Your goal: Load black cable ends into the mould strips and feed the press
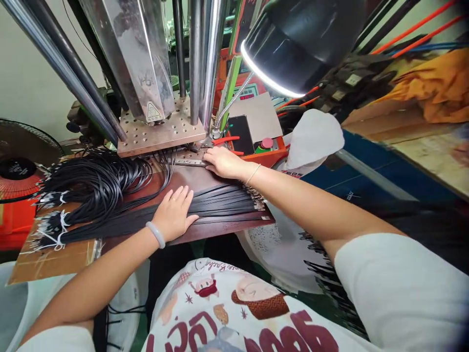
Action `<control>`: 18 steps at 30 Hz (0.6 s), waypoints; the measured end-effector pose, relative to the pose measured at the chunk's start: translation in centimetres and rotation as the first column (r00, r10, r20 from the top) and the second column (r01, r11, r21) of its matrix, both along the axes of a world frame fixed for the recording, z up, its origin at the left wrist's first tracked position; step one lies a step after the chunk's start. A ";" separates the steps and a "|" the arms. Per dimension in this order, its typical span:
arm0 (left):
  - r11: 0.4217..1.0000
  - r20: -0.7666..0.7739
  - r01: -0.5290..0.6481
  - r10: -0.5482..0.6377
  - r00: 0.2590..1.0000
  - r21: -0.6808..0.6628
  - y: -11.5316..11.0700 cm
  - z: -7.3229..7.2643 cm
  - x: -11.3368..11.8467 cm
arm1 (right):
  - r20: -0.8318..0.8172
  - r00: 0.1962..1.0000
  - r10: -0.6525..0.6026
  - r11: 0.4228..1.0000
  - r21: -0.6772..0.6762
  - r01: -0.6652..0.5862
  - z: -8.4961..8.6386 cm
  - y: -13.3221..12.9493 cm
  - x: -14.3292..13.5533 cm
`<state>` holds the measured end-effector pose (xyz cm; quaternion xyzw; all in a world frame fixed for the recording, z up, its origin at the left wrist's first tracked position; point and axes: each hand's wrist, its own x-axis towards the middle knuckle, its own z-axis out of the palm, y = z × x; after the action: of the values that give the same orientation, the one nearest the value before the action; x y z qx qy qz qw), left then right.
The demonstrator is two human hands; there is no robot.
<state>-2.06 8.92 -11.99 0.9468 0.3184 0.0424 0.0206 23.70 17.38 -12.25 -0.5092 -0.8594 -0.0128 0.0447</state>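
My left hand (175,211) lies flat with its fingers spread on a row of flat black cords (223,201) stretched across the brown table board (227,228). My right hand (224,162) is at the right end of a metal fixture bar (188,162), below the drilled plate of a press (161,134). Its fingers are bent and close together; what they hold, if anything, is hidden. Small metal ends (257,196) line the right tips of the cords. A looped bundle of black cords (104,188) with white tips lies left of my left hand.
Red-handled pliers (225,140), a dark flat panel (242,134) and a green-and-red button (266,143) are beyond my right hand. A black lamp (293,44) hangs above. A fan (18,168) stands at left. White tubs (44,293) sit below the table.
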 end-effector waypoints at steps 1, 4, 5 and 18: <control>1.000 0.013 -0.020 0.020 1.000 -0.024 0.5 0.1 0.2 | -0.019 1.000 0.019 1.000 -0.002 -0.019 0.0 -0.5 0.6; 0.996 0.018 -0.046 0.047 0.999 -0.079 2.3 1.1 0.0 | -0.264 0.963 -0.051 0.996 0.057 0.068 0.0 -2.8 2.5; 0.995 -0.006 -0.067 0.067 0.998 -0.078 2.9 1.4 -0.2 | -0.417 0.902 -0.107 0.985 0.079 0.153 -0.1 -3.9 2.9; 0.928 -0.084 -0.138 0.116 0.990 -0.345 6.1 3.2 0.5 | -0.992 0.088 -0.088 0.745 -0.007 0.667 -3.5 -13.9 1.0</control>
<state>-1.58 15.06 -8.80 0.9063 0.3819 -0.0430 0.1761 24.72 3.52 -15.73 -0.5855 -0.4330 0.0930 0.6790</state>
